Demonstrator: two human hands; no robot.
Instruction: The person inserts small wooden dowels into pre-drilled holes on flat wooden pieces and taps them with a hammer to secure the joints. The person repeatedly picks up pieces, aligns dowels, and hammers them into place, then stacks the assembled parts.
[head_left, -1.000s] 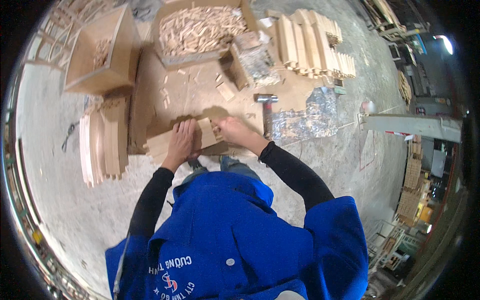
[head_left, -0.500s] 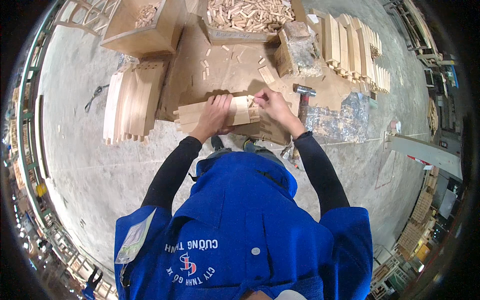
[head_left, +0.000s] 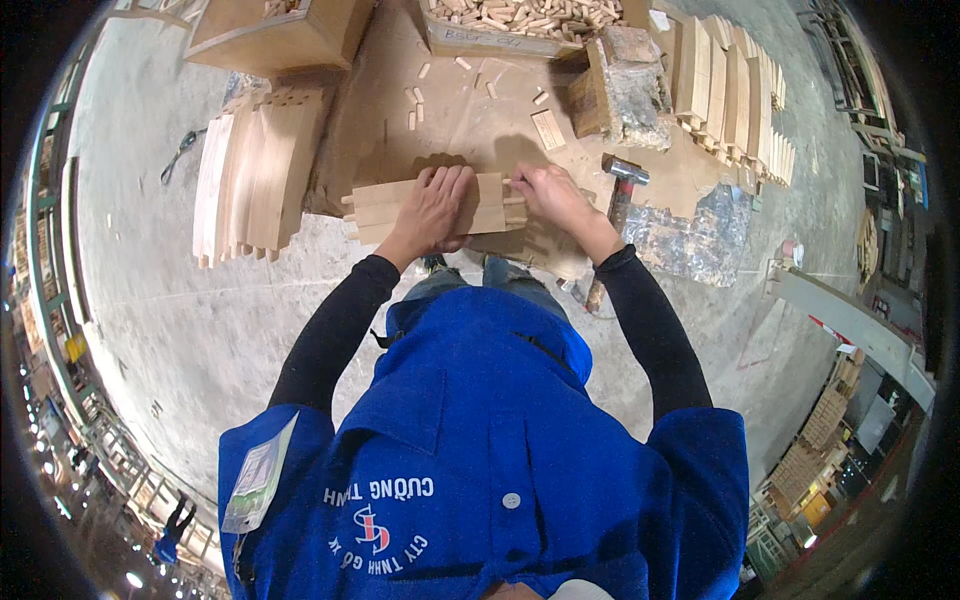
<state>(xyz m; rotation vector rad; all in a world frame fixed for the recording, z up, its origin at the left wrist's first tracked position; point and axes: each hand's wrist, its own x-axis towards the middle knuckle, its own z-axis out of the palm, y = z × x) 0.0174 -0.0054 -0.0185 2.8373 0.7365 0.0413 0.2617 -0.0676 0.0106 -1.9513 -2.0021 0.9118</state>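
My left hand [head_left: 437, 205] is wrapped over a bundle of pale wooden slats [head_left: 382, 208], held crosswise above the work surface. Short pegs stick out of both ends of the bundle. At its right end, my right hand [head_left: 557, 198] pinches a small wooden dowel [head_left: 511, 188] against the end of one slat. The fingertips partly cover that dowel, so how deep it sits cannot be seen. A hammer [head_left: 625, 172] with a metal head lies just to the right of my right hand.
Several loose dowels [head_left: 418, 95] and a small flat block [head_left: 548, 130] lie on the brown board [head_left: 370, 120]. Beyond are a box of dowels [head_left: 490, 42] and a wooden bin [head_left: 270, 45]. Slat stacks stand left [head_left: 255, 170] and right [head_left: 715, 85]; a crusted block [head_left: 630, 90] sits between.
The view has shifted, bringing the hammer's handle into sight. My right fingers have closed in on the bundle's right end with the dowel. The left hand keeps its hold.
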